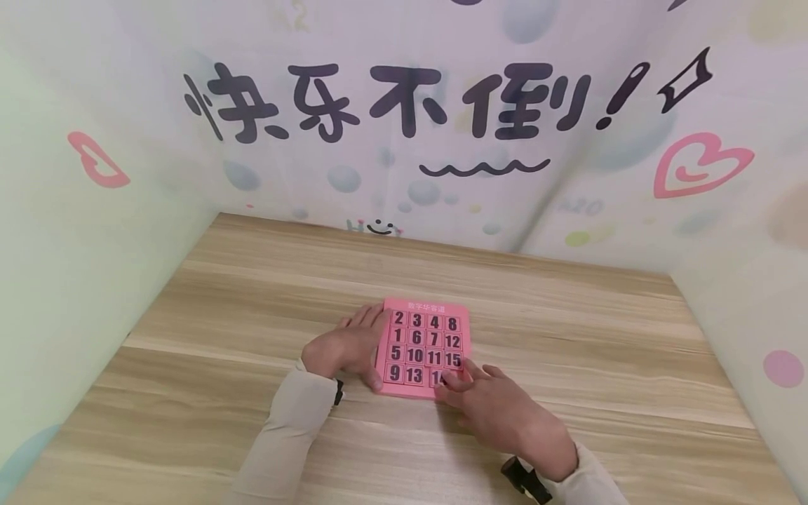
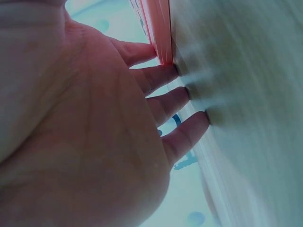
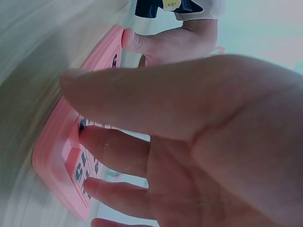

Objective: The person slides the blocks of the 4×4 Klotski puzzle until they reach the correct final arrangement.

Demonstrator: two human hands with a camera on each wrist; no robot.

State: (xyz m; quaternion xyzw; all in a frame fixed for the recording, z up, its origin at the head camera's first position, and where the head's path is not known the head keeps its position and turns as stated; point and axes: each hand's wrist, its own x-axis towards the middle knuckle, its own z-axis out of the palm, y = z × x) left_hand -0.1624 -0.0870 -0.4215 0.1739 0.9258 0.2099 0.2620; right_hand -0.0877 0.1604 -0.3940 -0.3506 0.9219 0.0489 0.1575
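Wood-grain table [image 1: 278, 280], printed pale walls [image 1: 391, 158]

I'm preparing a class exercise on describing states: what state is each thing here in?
Pink board: flat on the table.
Top three rows of tiles: filled, not in counting order.
14 tile: partly covered, a gap between it and the 13 tile.
Left hand: fingers extended, touching the board's left edge.
Right hand: fingers at the board's lower right corner.
Pale sleeves: down to the wrists.

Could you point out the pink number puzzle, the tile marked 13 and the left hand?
Pink number puzzle [image 1: 426, 307]: head view, lettered top rim.
Tile marked 13 [image 1: 414, 376]: head view, its numbered face.
Left hand [image 1: 355, 346]: head view, back of the hand.
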